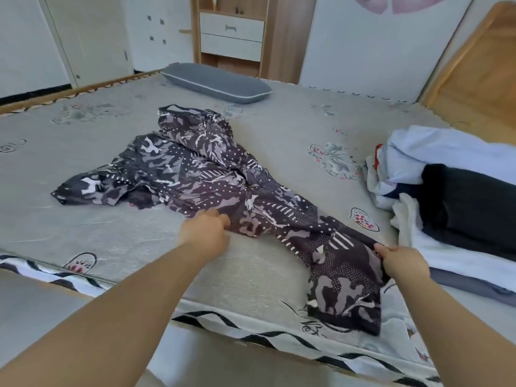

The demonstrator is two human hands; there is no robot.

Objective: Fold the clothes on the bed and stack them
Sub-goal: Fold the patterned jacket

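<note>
A dark patterned garment [195, 174], purple-black with white and grey shapes and dots, lies spread and rumpled across the middle of the bed [83, 163]. One end of it reaches the near edge of the mattress at the right. My left hand [205, 231] pinches the garment's near edge at its middle. My right hand [402, 261] grips the cloth at the right end, near the bed's front edge.
A pile of unfolded clothes [446, 191], white, light blue and black, sits on the bed at the right. A grey pillow [217, 82] lies at the far side. A wooden headboard [474, 79] stands at the right, and a drawer unit [231, 34] behind the bed.
</note>
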